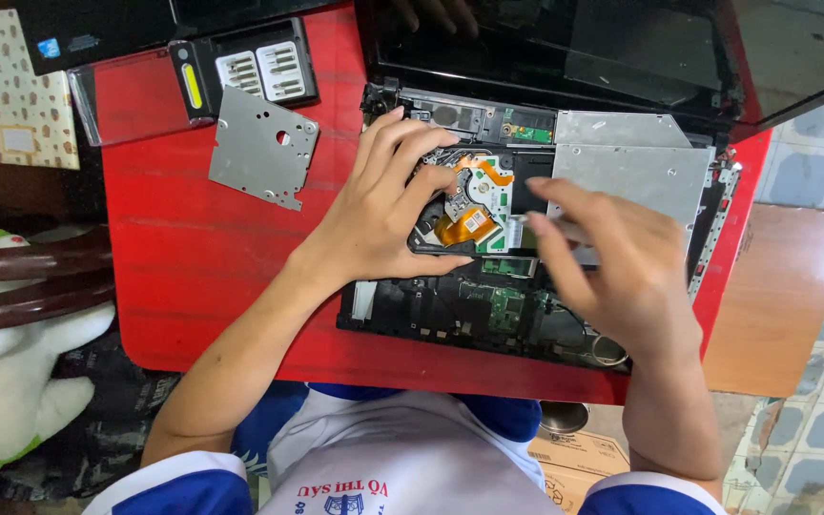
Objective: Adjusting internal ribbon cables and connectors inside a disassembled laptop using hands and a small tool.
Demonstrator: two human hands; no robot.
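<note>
A red table (212, 257) fills the middle of the view, with tiled floor (813, 420) to its right and a wooden surface (779, 296) just beside its right edge. On the right half of the table lies an opened laptop (450, 310), its black lid (622, 48) folded back at the far side. With the cover off, the base shows green circuit boards, an orange ribbon cable (464, 224) and a silver drive (641, 162) at the far right.

To the left of the table sit a white and green soft toy (11, 381) and a dark curved chair rail (30, 277). A second black laptop (88, 33) lies at the far left edge of the table, with a patterned card (26, 86) further left, off the table.

The left hand (383, 215) rests on the middle of the laptop's open base, fingers (412, 148) spread and bent, tips touching the parts near the ribbon cable. The right hand (622, 267) hovers over the base near the drive; it is blurred, its fingers (565, 205) curled loosely together, and whether they pinch anything cannot be told.

A grey metal plate (261, 148) with holes lies flat on the table, well left of the laptop. Just beyond it stands an open black bit case (250, 72) holding rows of silver bits, its clear lid (121, 95) flipped out to the left.
</note>
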